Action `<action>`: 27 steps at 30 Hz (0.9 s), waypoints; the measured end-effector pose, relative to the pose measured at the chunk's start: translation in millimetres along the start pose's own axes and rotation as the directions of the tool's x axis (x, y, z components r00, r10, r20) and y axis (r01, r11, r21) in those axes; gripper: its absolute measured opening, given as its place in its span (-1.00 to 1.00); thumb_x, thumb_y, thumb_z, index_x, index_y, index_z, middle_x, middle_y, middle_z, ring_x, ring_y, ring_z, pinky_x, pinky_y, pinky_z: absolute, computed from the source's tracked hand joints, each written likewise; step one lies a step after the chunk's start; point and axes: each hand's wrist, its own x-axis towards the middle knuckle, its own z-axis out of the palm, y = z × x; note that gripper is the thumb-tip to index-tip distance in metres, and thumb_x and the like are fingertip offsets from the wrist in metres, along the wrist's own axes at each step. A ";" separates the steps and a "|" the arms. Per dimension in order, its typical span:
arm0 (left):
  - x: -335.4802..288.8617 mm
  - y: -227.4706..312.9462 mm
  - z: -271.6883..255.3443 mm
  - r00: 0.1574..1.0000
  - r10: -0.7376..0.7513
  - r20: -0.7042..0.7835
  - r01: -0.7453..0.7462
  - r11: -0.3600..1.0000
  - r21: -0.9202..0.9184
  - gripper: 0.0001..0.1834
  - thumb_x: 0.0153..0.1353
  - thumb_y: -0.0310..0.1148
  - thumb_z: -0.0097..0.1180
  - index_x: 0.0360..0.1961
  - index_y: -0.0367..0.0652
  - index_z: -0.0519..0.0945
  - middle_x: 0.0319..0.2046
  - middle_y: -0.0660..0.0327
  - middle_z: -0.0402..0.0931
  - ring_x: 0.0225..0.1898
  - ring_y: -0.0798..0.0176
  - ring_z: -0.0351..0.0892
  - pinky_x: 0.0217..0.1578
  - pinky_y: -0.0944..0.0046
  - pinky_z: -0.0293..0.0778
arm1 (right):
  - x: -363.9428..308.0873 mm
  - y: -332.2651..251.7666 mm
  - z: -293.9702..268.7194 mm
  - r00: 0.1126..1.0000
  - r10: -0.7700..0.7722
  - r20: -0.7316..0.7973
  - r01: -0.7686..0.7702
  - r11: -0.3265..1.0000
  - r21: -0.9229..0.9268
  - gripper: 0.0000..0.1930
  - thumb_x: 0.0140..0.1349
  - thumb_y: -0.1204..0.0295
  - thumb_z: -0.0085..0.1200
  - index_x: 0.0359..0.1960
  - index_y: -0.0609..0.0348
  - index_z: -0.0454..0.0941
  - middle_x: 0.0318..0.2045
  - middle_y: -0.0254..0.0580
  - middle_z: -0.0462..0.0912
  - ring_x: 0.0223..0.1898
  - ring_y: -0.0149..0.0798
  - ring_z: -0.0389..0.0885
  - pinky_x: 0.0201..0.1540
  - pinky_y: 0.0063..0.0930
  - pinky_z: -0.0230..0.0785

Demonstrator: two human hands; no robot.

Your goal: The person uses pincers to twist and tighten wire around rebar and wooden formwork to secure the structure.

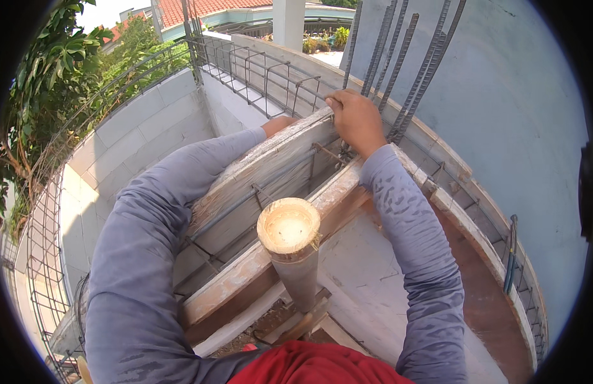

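Board (271,160): on edge beside the rebar (227,215), seemingly to enclose it.
Right hand (357,120): curled over its far end, apparently steadying it.
Left hand (279,125): apart, behind the top edge; grip cannot be told.

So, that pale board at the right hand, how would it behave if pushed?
The pale board is probably stiff, as it shows no sag along its length. It may be fairly heavy, being long and deep. Standing on its narrow edge, it could tip sideways if unbraced.
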 end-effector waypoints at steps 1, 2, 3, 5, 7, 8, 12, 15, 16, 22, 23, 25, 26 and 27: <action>2.9 10.7 1.8 1.000 -0.025 0.017 0.024 0.999 0.044 -0.56 0.40 -0.11 0.11 0.23 -0.01 0.65 0.08 0.01 0.69 0.10 0.06 0.67 0.16 0.13 0.48 | 6.4 2.3 1.8 0.990 -0.032 0.135 0.043 0.996 -0.081 -0.67 0.46 0.18 0.00 -0.13 0.10 0.76 -0.21 0.05 0.74 -0.11 0.16 0.69 0.03 -0.05 0.50; -0.7 8.3 -2.6 0.999 -0.008 -0.033 0.011 0.996 0.088 -0.57 0.39 -0.11 0.11 0.21 0.02 0.66 0.07 0.02 0.70 0.09 0.03 0.67 0.16 0.12 0.48 | 19.1 -2.1 7.7 0.963 -0.068 0.261 0.108 0.984 -0.142 -0.60 0.49 0.11 -0.06 -0.12 0.10 0.76 -0.18 0.08 0.74 -0.10 0.18 0.69 0.06 -0.05 0.49; -5.4 4.5 -1.5 0.997 0.015 -0.077 -0.006 0.992 0.126 -0.58 0.38 -0.11 0.12 0.18 0.04 0.68 0.06 0.02 0.70 0.08 0.01 0.67 0.15 0.11 0.49 | 27.8 -2.9 13.0 0.918 -0.085 0.388 0.175 0.964 -0.201 -0.53 0.53 0.04 -0.13 -0.12 0.09 0.76 -0.14 0.10 0.74 -0.09 0.20 0.68 0.08 -0.04 0.48; -10.5 1.1 -3.7 0.990 0.007 -0.140 0.017 0.985 0.174 -0.61 0.37 -0.10 0.11 0.14 0.07 0.71 0.04 0.02 0.71 0.07 -0.03 0.68 0.13 0.09 0.50 | 37.2 -2.9 29.3 0.863 0.032 0.504 0.084 0.975 -0.204 -0.36 0.54 -0.13 -0.34 -0.11 0.00 0.79 -0.10 0.11 0.74 -0.01 0.21 0.66 0.15 -0.02 0.43; -15.9 0.5 -9.9 0.982 -0.058 -0.181 0.093 0.978 0.189 -0.64 0.38 -0.10 0.10 0.10 0.09 0.73 0.02 0.03 0.71 0.05 -0.07 0.68 0.12 0.05 0.51 | 36.2 3.0 38.2 0.826 0.095 0.556 -0.006 0.987 -0.159 -0.22 0.53 -0.24 -0.49 -0.10 0.00 0.80 -0.07 0.14 0.74 0.04 0.22 0.65 0.20 -0.01 0.40; -20.5 2.7 -12.7 0.978 -0.068 -0.197 0.108 0.974 0.200 -0.65 0.37 -0.10 0.11 0.07 0.08 0.74 -0.01 0.02 0.72 0.04 -0.08 0.68 0.10 0.04 0.51 | 34.5 5.0 35.3 0.825 0.097 0.556 -0.043 0.993 -0.110 -0.18 0.52 -0.27 -0.53 -0.10 0.04 0.79 -0.06 0.17 0.73 0.05 0.22 0.65 0.21 -0.01 0.40; -18.2 35.8 -29.2 0.971 -0.035 -0.238 0.108 0.948 0.300 -0.67 0.35 -0.06 0.15 -0.07 0.02 0.78 -0.13 0.01 0.73 -0.03 -0.14 0.68 0.05 -0.02 0.52 | 34.2 3.4 17.8 0.841 0.147 0.521 -0.130 0.989 -0.069 -0.08 0.50 -0.32 -0.61 -0.13 0.11 0.80 -0.07 0.22 0.72 0.05 0.24 0.65 0.22 0.00 0.40; -16.1 54.0 -47.3 0.972 0.020 -0.232 0.071 0.923 0.379 -0.68 0.31 -0.03 0.21 -0.19 -0.01 0.80 -0.21 0.03 0.74 -0.08 -0.13 0.69 0.00 -0.06 0.54 | 37.2 -3.4 13.1 0.855 0.162 0.493 -0.113 0.985 -0.127 -0.08 0.49 -0.34 -0.61 -0.18 0.04 0.82 -0.07 0.19 0.73 0.05 0.22 0.65 0.22 -0.01 0.40; -16.8 60.0 -52.1 0.974 0.035 -0.224 0.058 0.916 0.398 -0.68 0.29 -0.03 0.23 -0.22 -0.01 0.80 -0.24 0.04 0.74 -0.10 -0.12 0.70 -0.02 -0.07 0.54 | 37.8 -0.8 18.2 0.859 0.165 0.484 -0.109 0.984 -0.142 -0.10 0.49 -0.33 -0.62 -0.19 0.00 0.83 -0.07 0.16 0.73 0.04 0.21 0.65 0.21 -0.01 0.41; 0.3 187.6 -114.6 0.991 0.118 0.059 -0.117 0.574 0.811 -0.76 0.18 -0.10 0.35 -0.29 -0.01 0.80 -0.33 0.09 0.74 -0.16 -0.06 0.73 -0.12 -0.05 0.59 | 30.7 12.0 19.9 0.890 0.060 0.451 -0.029 0.997 -0.076 -0.27 0.45 -0.28 -0.30 -0.28 -0.01 0.84 -0.21 0.10 0.77 -0.09 0.18 0.70 0.09 -0.02 0.49; 1.4 206.0 -117.9 0.987 0.094 0.128 -0.157 0.456 0.876 -0.77 0.17 -0.12 0.37 -0.30 -0.01 0.79 -0.35 0.10 0.74 -0.17 -0.05 0.73 -0.14 -0.05 0.60 | 28.7 13.2 20.6 0.895 0.031 0.444 -0.002 0.998 -0.066 -0.34 0.42 -0.25 -0.17 -0.30 0.00 0.84 -0.25 0.09 0.77 -0.13 0.18 0.71 0.05 -0.02 0.50; -1.6 223.1 -118.6 0.972 0.115 0.203 -0.228 0.292 0.929 -0.79 0.13 -0.14 0.41 -0.32 -0.01 0.79 -0.37 0.12 0.73 -0.19 -0.03 0.74 -0.17 -0.04 0.61 | 27.0 11.6 17.8 0.929 -0.005 0.370 0.028 0.998 -0.058 -0.46 0.32 -0.18 0.08 -0.34 0.02 0.83 -0.32 0.06 0.77 -0.21 0.15 0.73 -0.03 -0.05 0.54; -4.4 227.7 -117.8 0.953 0.202 0.224 -0.267 0.220 0.938 -0.83 0.17 -0.18 0.38 -0.31 0.00 0.79 -0.38 0.13 0.73 -0.23 0.01 0.75 -0.23 -0.02 0.63 | 26.5 3.7 13.6 0.956 -0.031 0.292 0.033 0.999 -0.003 -0.51 0.25 -0.15 0.18 -0.37 0.03 0.83 -0.35 0.05 0.77 -0.24 0.14 0.73 -0.08 -0.08 0.55; -3.6 235.1 -118.6 0.962 0.175 0.209 -0.243 0.203 0.948 -0.84 0.18 -0.18 0.37 -0.32 0.02 0.79 -0.38 0.14 0.74 -0.24 0.02 0.76 -0.25 -0.01 0.63 | 25.4 -2.0 6.3 0.976 -0.050 0.211 0.041 0.998 0.048 -0.55 0.19 -0.11 0.29 -0.40 0.04 0.83 -0.38 0.03 0.77 -0.28 0.12 0.74 -0.12 -0.10 0.56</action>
